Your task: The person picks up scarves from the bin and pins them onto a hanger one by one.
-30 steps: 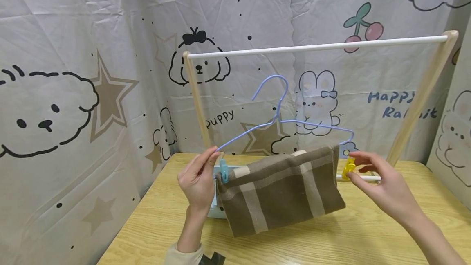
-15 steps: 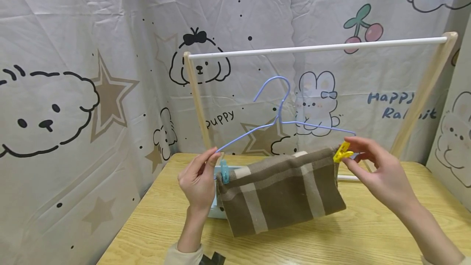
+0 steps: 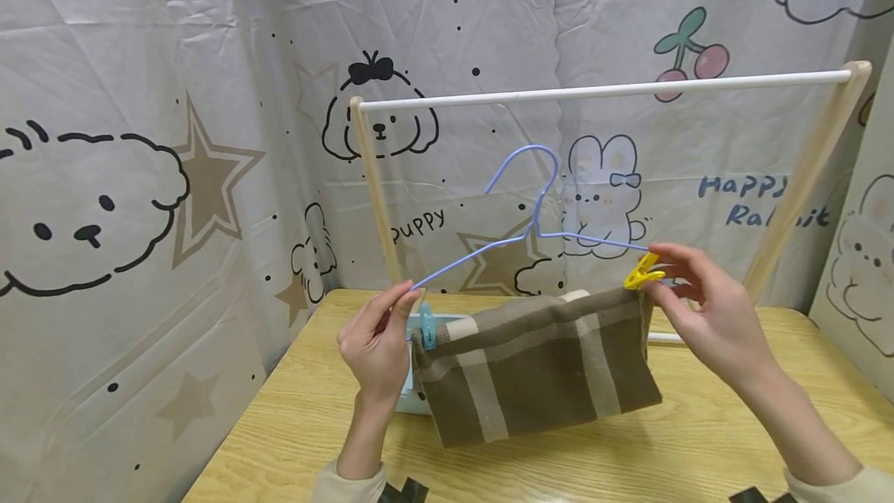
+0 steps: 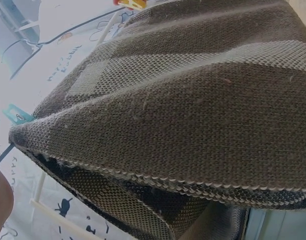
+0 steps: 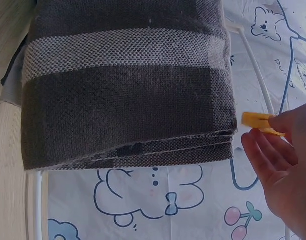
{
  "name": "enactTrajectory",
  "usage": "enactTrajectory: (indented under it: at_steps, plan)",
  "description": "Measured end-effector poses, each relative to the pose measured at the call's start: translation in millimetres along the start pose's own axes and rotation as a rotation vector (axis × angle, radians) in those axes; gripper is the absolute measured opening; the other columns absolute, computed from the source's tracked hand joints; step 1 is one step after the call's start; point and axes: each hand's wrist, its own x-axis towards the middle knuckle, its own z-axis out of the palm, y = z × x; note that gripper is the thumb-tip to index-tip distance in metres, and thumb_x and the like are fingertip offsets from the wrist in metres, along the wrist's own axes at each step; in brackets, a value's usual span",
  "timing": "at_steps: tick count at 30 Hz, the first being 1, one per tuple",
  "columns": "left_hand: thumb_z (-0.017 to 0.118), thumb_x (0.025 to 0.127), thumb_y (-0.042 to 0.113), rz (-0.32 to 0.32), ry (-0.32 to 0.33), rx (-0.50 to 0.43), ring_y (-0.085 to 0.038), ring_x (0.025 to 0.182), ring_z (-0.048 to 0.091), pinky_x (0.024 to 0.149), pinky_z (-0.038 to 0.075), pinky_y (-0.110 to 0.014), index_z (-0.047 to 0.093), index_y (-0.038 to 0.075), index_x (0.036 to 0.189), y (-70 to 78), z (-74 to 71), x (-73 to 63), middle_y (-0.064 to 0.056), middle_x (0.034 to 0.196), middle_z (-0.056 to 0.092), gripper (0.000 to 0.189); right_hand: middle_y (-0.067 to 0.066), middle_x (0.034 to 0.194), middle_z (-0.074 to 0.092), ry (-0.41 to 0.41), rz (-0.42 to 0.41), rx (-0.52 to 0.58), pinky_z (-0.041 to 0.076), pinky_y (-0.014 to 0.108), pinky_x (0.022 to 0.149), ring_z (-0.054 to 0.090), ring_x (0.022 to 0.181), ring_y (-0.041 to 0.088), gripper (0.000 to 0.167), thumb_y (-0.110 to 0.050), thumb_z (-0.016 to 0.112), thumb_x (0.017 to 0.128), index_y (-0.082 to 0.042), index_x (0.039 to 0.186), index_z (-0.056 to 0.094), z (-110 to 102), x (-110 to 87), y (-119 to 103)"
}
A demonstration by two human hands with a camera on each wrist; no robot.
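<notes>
A brown plaid knitted cloth (image 3: pixel 541 371), perhaps a scarf, hangs folded over the lower bar of a lilac wire hanger (image 3: pixel 469 258). My left hand (image 3: pixel 377 344) pinches the hanger's left end between thumb and fingers. Beside it, a light-blue clothespin (image 3: pixel 427 326) clamps the cloth's top left corner. At the top right corner my right hand (image 3: pixel 715 317) pinches a yellow clothespin (image 3: pixel 644 272) by its handles. In the right wrist view a narrow gap shows between this yellow clothespin (image 5: pixel 255 120) and the cloth (image 5: pixel 127 95). The hanger's right end is hidden behind my right fingers.
Behind the hanger stands a rack with wooden posts and a white top rail (image 3: pixel 601 90). A pale blue bin (image 3: pixel 412 404) is partly hidden behind the cloth on the wooden table (image 3: pixel 293 418). A printed curtain (image 3: pixel 230 60) closes off the back and sides.
My right hand has carried the yellow clothespin left and up, from beside the cloth to its top right corner. The hanger's hook has shifted slightly right. My left hand keeps its hold.
</notes>
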Motion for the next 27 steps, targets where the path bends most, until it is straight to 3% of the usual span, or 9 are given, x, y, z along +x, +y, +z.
enactTrajectory:
  at_steps: [4,10,19,27]
  plan:
    - [0.078,0.083,0.006,0.008,-0.002,-0.002,-0.005,0.044,0.024,0.043,0.019,-0.014,0.075,-0.010,0.085,-0.2,0.1,-0.2,-0.018,0.066,0.068,0.016,-0.024,0.112,0.062,0.005,-0.011,-0.026,0.047,0.003,0.077,0.060,0.092,-0.010,0.053,0.016,0.071,0.078,-0.005,0.127,0.064,1.7,1.4,-1.1]
    - [0.078,0.083,0.007,0.012,-0.005,-0.019,-0.005,0.044,0.024,0.043,0.019,-0.013,0.074,-0.010,0.084,-0.3,1.1,-0.6,-0.020,0.068,0.070,0.018,-0.012,0.110,0.065,-0.023,-0.047,-0.040,0.048,0.003,0.076,0.060,0.092,-0.012,0.056,0.016,0.077,0.075,-0.005,0.125,0.065,5.5,1.9,-0.1]
    - [0.078,0.082,0.003,0.023,-0.004,-0.060,-0.004,0.044,0.028,0.043,0.023,-0.013,0.074,-0.011,0.084,-0.2,2.2,-0.8,-0.023,0.071,0.070,0.014,-0.019,0.107,0.071,0.028,-0.034,0.069,0.048,0.005,0.085,0.066,0.093,-0.008,0.046,0.021,0.076,0.071,-0.001,0.111,0.072,4.9,1.0,3.2]
    - [0.078,0.083,0.007,0.053,0.049,-0.086,-0.007,0.048,0.046,0.044,0.031,-0.018,0.073,-0.012,0.081,5.0,4.3,0.7,-0.016,0.075,0.074,0.020,0.001,0.094,0.078,0.009,-0.001,0.122,0.054,0.012,0.077,0.070,0.088,-0.001,0.031,0.023,0.074,0.071,0.002,0.095,0.076,3.5,0.9,1.4]
